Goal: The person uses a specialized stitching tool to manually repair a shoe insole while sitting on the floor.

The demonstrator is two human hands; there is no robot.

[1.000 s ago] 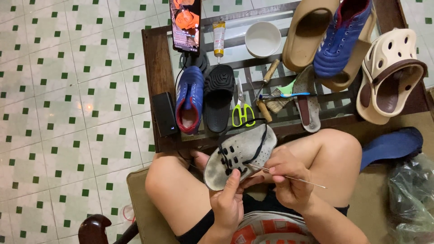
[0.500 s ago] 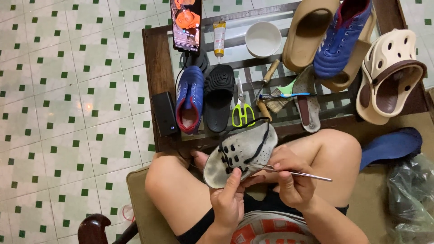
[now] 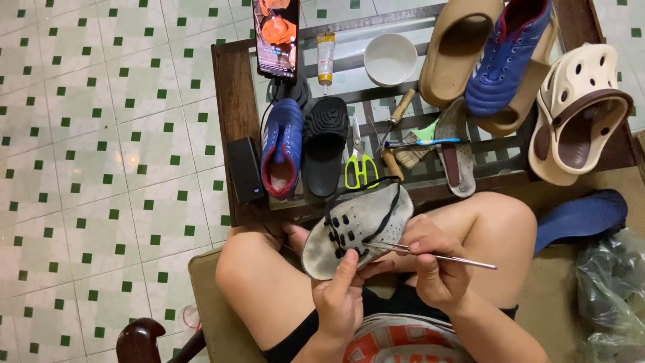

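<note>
While held, grey sandal point(image 3: 356, 232) looks grimy.

Just the one head cam here, sitting up on the person's head and looking almost straight down, pretty close in. It's taking in their lap at the bottom, the low table point(image 3: 236, 87) above that, and tiled floor point(image 3: 101, 168) off to the left.

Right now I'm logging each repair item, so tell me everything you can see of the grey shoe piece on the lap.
The grey shoe piece is a flat, worn, dirty-looking sole-shaped part with rows of small dark holes and a black cord running along its edge. It lies tilted across the knees, just below the table's edge. The left hand grips its lower end, thumb on top. The right hand holds a thin metal tool whose tip meets the holes.
</note>
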